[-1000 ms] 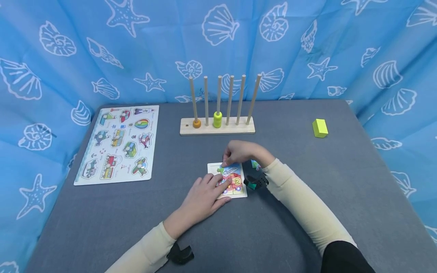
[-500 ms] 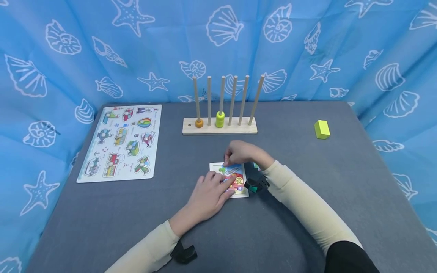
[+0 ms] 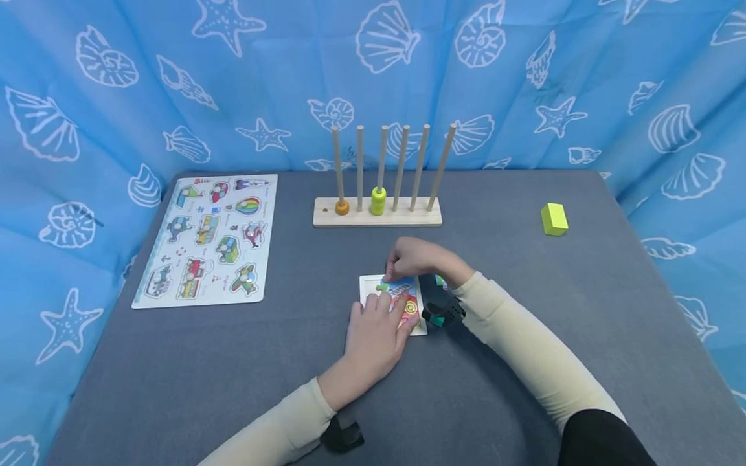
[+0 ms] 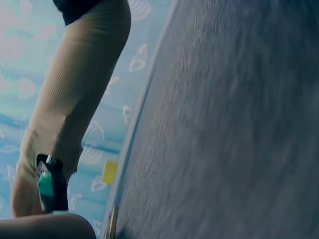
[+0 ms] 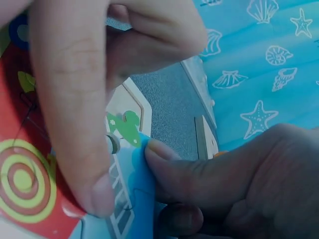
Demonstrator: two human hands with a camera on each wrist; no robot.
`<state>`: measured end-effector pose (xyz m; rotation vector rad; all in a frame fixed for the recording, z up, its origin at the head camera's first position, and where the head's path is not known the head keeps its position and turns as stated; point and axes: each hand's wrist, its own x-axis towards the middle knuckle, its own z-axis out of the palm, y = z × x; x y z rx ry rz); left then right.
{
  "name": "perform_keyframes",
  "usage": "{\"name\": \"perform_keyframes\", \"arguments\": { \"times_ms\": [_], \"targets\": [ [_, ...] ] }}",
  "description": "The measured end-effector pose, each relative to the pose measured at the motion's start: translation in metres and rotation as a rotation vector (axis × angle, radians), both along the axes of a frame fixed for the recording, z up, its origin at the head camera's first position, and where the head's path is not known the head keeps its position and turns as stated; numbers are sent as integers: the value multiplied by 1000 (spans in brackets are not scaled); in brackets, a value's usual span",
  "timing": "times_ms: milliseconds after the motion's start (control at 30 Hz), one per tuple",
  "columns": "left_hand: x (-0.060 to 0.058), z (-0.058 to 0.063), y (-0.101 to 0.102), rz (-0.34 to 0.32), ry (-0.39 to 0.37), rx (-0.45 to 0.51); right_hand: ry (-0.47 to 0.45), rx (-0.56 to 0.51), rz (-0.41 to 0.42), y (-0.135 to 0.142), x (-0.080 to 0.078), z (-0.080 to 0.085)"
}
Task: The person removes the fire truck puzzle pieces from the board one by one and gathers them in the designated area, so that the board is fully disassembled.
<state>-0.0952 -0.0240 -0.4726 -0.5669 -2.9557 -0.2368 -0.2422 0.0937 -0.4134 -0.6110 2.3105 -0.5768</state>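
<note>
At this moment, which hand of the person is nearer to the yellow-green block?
The right. The right hand is left of the yellow-green block, at the far edge of the small puzzle; the left hand rests on that puzzle's near part, farther away.

Head view: bright, even light; a soft shadow lies beside the right sleeve [image 3: 529,349]. Left wrist view: dimmer, the table [image 4: 214,129] blurred (the curtain [image 4: 25,64] pale and hazy).

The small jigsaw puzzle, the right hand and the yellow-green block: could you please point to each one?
small jigsaw puzzle [image 3: 412,306]: head view, on its red printed part
right hand [image 3: 414,256]: head view, on the back of the hand
yellow-green block [image 3: 554,219]: head view, near its middle
</note>
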Motion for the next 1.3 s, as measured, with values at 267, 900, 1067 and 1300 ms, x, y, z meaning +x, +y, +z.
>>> {"name": "perform_keyframes", "arguments": {
  "times_ms": [267,900,1067,1300],
  "targets": [
    [1,-2,4,19,-6,-20,32,37,8,-4,0,1],
    [1,-3,2,8,6,-41,44,-54,45,2,4,-1],
    [1,-3,2,-3,29,-46,85,24,16,-1,8,0],
    [1,-3,2,-10,52,-44,33,-83,39,4,2,-5]
  ]
}}
